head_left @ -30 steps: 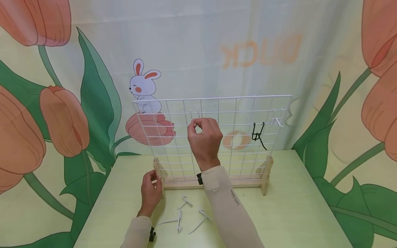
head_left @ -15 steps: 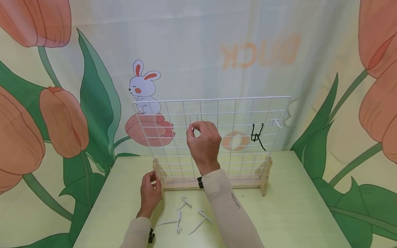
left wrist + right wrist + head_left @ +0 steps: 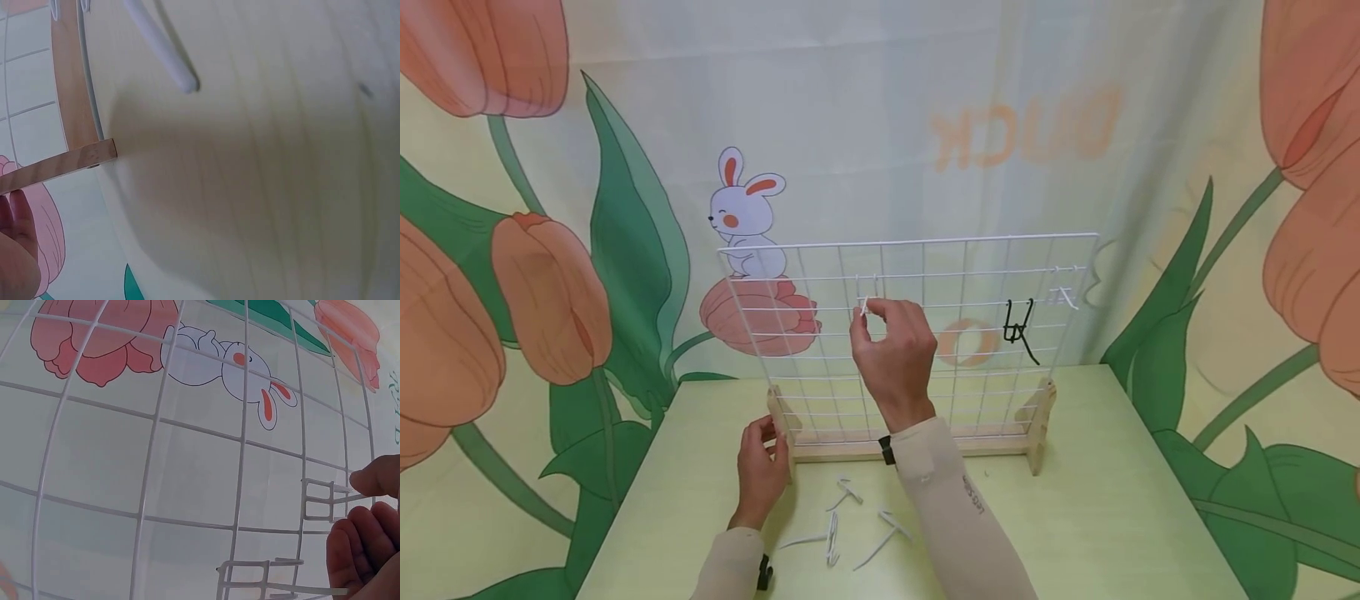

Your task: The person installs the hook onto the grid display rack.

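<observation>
In the head view my right hand (image 3: 893, 350) is raised in front of the white wire grid (image 3: 925, 275). Thumb and index finger pinch the prong of a white wire hook (image 3: 867, 290) hanging on the grid's upper left part. The right wrist view shows that hook (image 3: 319, 500), its prong running between thumb (image 3: 375, 478) and fingers. A second white hook (image 3: 244, 575) hangs close by, hidden behind the hand in the head view. My left hand (image 3: 758, 471) rests its loosely bent fingers against the outer side of the grid's left wooden support (image 3: 782, 408).
Several loose white hooks (image 3: 831, 537) lie on the pale table (image 3: 1097, 517) before the stand. A black hook (image 3: 1017, 329) and another white hook (image 3: 1063, 296) hang at the grid's right. A printed curtain (image 3: 850, 125) stands behind; a wooden crossbar (image 3: 977, 447) joins the supports.
My right hand has lowered slightly, and more of the hook's white prong shows between thumb and index finger. The left hand stays at the support; the view has shifted slightly.
</observation>
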`<move>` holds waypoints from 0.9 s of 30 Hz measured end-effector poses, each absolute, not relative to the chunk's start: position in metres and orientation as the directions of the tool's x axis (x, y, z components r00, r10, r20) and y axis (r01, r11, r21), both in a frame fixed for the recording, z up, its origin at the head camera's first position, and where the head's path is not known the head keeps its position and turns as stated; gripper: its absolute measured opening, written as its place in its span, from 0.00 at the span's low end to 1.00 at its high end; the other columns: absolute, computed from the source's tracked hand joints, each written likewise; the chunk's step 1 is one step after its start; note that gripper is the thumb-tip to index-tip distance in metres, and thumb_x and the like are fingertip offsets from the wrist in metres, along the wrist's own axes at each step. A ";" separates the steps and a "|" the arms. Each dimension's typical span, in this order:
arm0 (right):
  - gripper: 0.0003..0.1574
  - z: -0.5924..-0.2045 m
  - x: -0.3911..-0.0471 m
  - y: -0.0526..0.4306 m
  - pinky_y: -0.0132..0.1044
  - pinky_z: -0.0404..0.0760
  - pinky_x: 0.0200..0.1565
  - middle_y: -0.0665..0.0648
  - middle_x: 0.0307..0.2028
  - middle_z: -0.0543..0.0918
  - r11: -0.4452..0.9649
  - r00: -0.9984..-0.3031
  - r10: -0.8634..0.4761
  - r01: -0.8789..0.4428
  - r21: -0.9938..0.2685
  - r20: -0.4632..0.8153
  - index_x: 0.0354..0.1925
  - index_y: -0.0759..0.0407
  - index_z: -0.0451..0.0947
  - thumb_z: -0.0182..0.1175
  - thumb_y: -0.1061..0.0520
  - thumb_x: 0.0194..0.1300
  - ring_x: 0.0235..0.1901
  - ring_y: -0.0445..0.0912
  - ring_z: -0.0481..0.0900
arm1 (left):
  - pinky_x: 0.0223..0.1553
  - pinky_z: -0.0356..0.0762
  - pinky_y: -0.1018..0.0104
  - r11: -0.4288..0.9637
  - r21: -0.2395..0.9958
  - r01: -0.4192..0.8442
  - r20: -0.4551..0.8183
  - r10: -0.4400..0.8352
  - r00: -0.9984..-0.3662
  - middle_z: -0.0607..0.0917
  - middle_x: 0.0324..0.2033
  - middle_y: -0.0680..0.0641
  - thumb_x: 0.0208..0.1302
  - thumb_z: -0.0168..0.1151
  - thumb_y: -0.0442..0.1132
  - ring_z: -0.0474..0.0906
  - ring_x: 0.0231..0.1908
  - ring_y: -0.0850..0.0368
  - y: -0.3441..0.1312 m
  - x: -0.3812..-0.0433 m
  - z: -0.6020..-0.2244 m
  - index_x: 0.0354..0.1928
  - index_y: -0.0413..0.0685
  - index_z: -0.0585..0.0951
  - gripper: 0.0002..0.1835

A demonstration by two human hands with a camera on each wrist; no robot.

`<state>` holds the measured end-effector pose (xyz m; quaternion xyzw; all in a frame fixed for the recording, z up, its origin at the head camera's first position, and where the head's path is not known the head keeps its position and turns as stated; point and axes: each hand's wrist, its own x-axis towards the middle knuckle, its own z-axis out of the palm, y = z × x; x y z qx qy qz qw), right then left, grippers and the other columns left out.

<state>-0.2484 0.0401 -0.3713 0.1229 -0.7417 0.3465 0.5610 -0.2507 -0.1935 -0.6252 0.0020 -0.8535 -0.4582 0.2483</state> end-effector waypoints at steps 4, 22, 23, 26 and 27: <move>0.09 -0.374 -0.241 0.043 0.45 0.90 0.43 0.59 0.34 0.92 0.727 -0.332 0.202 -0.580 -0.368 0.921 0.38 0.65 0.89 0.75 0.59 0.62 0.38 0.52 0.89 | 0.49 0.88 0.48 0.587 0.777 0.228 0.432 -0.234 -0.871 0.81 0.53 0.38 0.74 0.61 0.30 0.85 0.52 0.42 -0.193 -0.251 -0.627 0.64 0.36 0.74 0.19; 0.09 -0.405 -0.191 0.080 0.47 0.88 0.39 0.57 0.34 0.90 0.581 -0.387 0.287 -0.657 -0.480 0.876 0.37 0.62 0.88 0.77 0.62 0.57 0.33 0.51 0.88 | 0.50 0.86 0.62 0.569 0.800 0.191 0.382 -0.237 -0.893 0.81 0.54 0.40 0.75 0.61 0.32 0.84 0.54 0.45 -0.195 -0.250 -0.630 0.64 0.38 0.74 0.19; 0.09 -0.409 -0.189 0.082 0.47 0.88 0.38 0.57 0.34 0.90 0.582 -0.392 0.284 -0.655 -0.482 0.875 0.37 0.61 0.88 0.77 0.63 0.56 0.33 0.51 0.88 | 0.49 0.85 0.67 0.567 0.800 0.196 0.387 -0.239 -0.890 0.81 0.53 0.40 0.75 0.61 0.32 0.84 0.54 0.46 -0.195 -0.249 -0.630 0.64 0.38 0.74 0.19; 0.09 -0.418 -0.185 0.088 0.46 0.88 0.39 0.56 0.34 0.90 0.589 -0.405 0.277 -0.645 -0.487 0.871 0.37 0.61 0.88 0.77 0.63 0.56 0.33 0.50 0.89 | 0.48 0.80 0.79 0.559 0.799 0.219 0.409 -0.239 -0.881 0.81 0.53 0.39 0.74 0.61 0.31 0.83 0.54 0.47 -0.196 -0.251 -0.631 0.63 0.37 0.75 0.18; 0.09 -0.420 -0.184 0.090 0.46 0.88 0.39 0.56 0.34 0.90 0.593 -0.407 0.274 -0.641 -0.486 0.871 0.37 0.60 0.88 0.77 0.63 0.56 0.33 0.50 0.89 | 0.48 0.78 0.81 0.558 0.798 0.227 0.414 -0.235 -0.879 0.81 0.53 0.39 0.75 0.61 0.31 0.82 0.54 0.47 -0.196 -0.252 -0.630 0.63 0.37 0.75 0.18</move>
